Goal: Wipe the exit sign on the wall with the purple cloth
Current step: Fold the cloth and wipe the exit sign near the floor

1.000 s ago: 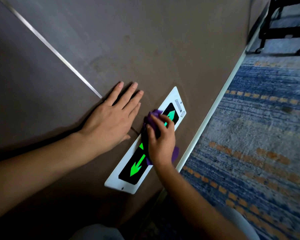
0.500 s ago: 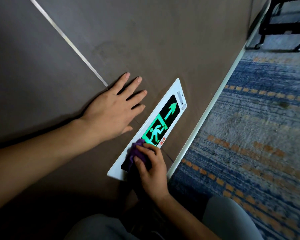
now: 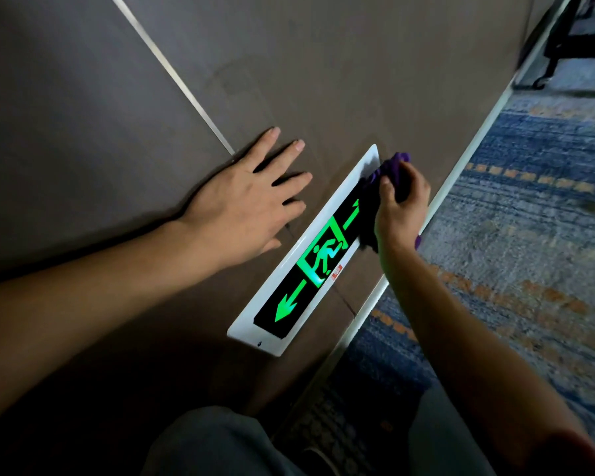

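A white-framed exit sign (image 3: pixel 291 290) with green arrows and a running figure on black is fixed low on the brown wall. My right hand (image 3: pixel 401 211) is shut on the bunched purple cloth (image 3: pixel 392 166) and presses it on the sign's far end, covering the far arrowhead. My left hand (image 3: pixel 244 204) lies flat on the wall beside the sign, fingers spread, holding nothing.
A thin metal strip (image 3: pixel 172 75) runs across the wall. A white skirting (image 3: pixel 474 139) meets a blue and orange patterned carpet (image 3: pixel 529 218). A black furniture frame (image 3: pixel 571 36) stands at the top right. My knees in grey trousers (image 3: pixel 220 441) are at the bottom.
My right hand slid the cloth from the sign's middle to its near end, then along to the far end. The near arrow and running figure are uncovered. My left hand stayed on the wall.
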Action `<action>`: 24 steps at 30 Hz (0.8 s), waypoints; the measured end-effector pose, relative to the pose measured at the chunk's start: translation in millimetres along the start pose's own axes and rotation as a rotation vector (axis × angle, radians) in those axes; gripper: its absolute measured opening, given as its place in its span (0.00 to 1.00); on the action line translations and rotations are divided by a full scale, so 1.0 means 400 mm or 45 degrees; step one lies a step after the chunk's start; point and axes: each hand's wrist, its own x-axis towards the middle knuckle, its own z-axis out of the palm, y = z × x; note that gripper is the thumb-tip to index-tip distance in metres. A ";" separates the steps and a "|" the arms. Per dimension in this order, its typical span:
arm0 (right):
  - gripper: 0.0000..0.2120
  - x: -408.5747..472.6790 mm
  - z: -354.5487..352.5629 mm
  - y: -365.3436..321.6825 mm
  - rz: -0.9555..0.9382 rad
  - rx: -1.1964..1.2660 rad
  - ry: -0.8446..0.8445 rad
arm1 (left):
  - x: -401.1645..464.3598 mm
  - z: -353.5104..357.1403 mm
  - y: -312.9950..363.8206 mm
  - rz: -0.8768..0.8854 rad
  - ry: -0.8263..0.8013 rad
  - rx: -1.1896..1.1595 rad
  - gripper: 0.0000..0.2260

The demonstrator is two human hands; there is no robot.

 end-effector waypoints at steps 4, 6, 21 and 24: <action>0.17 -0.007 0.048 0.004 -0.017 0.003 -0.039 | 0.001 0.003 -0.001 -0.009 0.012 -0.004 0.33; 0.17 -0.044 0.066 0.008 -0.040 0.015 -0.020 | 0.000 0.002 0.000 -0.009 0.013 -0.007 0.33; 0.35 -0.492 0.009 0.083 -0.102 -0.038 -0.375 | -0.001 -0.010 -0.001 -0.021 0.001 0.003 0.33; 0.40 -0.537 -0.026 0.107 -0.132 -0.092 -0.515 | 0.000 -0.010 -0.001 -0.038 -0.005 0.009 0.34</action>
